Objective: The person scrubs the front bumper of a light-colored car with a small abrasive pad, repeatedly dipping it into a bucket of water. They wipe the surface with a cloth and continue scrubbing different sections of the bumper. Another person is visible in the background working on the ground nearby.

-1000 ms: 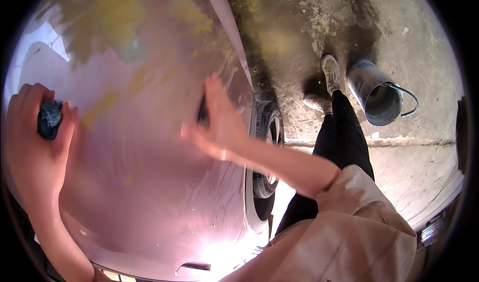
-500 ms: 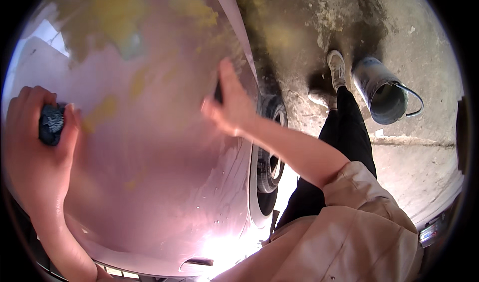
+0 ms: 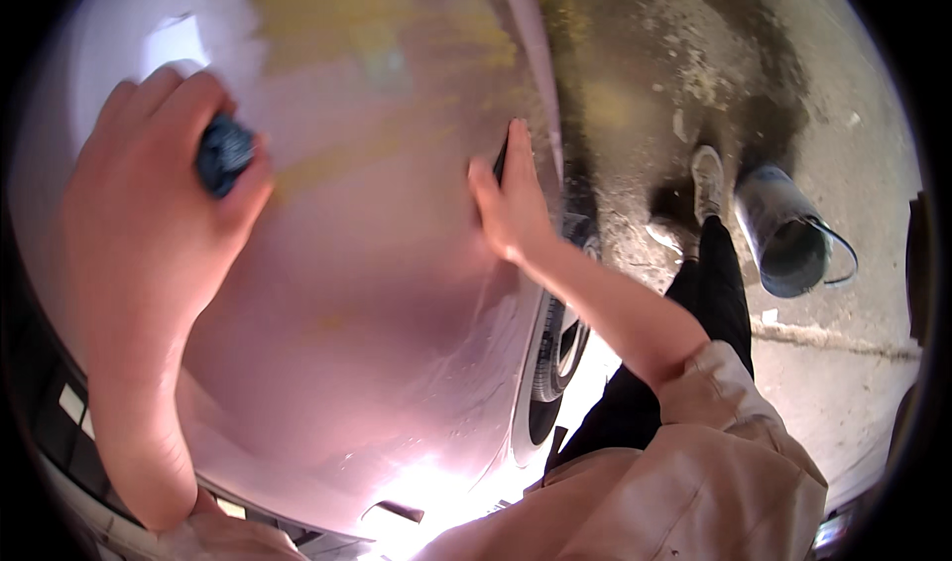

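My left hand (image 3: 149, 194) is over the pinkish car panel (image 3: 347, 382), its fingers closed around a dark blue crumpled cloth (image 3: 226, 154). The cloth pokes out between thumb and forefinger. Closer to the panel's right edge, my right hand (image 3: 518, 199) lies against the surface with its fingers stretched forward. Under that hand, between thumb and fingers, shows the dark edge of a thin flat block (image 3: 501, 164); most of it is hidden by the palm. Yellow and pale green patches (image 3: 382, 45) show through the panel's wet-looking paint at the far end.
A wheel (image 3: 560, 353) sits below the panel's right edge. On the stained concrete floor (image 3: 645, 65) an upright grey bucket (image 3: 778, 214) with a raised handle stands beside my shoes (image 3: 707, 179). Strong light glares off the panel's near edge.
In the picture, my left hand with the cloth has shifted right and grown larger. My right hand has also shifted right, as have the panel, bucket and floor, so the view itself has moved.
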Tool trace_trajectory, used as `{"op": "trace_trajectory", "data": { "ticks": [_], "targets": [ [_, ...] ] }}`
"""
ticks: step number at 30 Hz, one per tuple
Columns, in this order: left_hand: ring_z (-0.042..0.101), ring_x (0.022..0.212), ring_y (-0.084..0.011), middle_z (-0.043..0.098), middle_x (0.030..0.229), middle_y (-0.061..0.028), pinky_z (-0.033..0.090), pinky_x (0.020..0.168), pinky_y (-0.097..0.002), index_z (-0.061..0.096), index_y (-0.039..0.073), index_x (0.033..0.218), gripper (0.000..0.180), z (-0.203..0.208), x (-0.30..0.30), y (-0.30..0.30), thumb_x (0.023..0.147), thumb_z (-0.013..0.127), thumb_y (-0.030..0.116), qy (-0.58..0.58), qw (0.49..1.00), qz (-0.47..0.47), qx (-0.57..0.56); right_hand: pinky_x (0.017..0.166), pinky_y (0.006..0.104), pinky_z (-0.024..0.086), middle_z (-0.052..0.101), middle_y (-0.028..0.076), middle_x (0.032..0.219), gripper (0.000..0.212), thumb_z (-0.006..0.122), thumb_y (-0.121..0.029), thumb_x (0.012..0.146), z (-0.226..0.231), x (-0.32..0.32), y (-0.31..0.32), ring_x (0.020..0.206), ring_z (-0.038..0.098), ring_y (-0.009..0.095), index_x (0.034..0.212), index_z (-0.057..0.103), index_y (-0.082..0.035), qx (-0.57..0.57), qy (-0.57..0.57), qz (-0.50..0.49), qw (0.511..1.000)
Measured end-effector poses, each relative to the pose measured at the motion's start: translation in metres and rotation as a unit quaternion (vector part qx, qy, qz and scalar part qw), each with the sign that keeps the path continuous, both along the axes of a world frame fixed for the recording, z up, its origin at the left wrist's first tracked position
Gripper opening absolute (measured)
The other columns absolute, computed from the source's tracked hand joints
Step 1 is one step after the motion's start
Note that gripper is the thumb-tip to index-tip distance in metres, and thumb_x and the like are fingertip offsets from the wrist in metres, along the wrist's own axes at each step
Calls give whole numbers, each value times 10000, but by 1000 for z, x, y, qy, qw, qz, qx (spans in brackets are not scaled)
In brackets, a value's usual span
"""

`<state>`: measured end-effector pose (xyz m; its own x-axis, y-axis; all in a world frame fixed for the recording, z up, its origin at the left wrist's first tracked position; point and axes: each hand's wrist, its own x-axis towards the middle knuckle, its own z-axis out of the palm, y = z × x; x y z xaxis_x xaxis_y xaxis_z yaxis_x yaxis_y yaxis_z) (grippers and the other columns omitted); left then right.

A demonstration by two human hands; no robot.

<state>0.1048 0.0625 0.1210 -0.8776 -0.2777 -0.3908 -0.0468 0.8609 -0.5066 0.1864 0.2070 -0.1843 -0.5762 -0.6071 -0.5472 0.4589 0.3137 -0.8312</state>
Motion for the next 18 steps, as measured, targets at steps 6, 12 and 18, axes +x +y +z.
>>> {"op": "trace_trajectory", "data": {
  "ticks": [6,12,18],
  "targets": [
    [611,850,-236,606,849,-26,523,696,-386,632,84,896,171,10,2,3,805,744,175,-9,999,8,-30,1225,574,148,214,196,1666,1124,650,-704,814,192,32,10,1549,168,377,1595,248,-4,-371,291,148,869],
    [607,834,-222,606,817,-13,529,680,-380,650,88,865,145,6,3,-7,800,740,182,8,999,-36,-4,1164,574,251,343,307,1505,1099,625,-697,844,74,-5,-1,1364,368,457,1520,270,94,-181,146,64,970],
    [614,848,-227,618,828,-11,532,682,-386,660,94,883,156,10,-4,-3,799,741,198,37,997,-56,-23,1206,572,204,286,337,1563,987,681,-535,878,123,16,19,1454,296,485,1528,262,78,-253,289,50,922]
  ]
}}
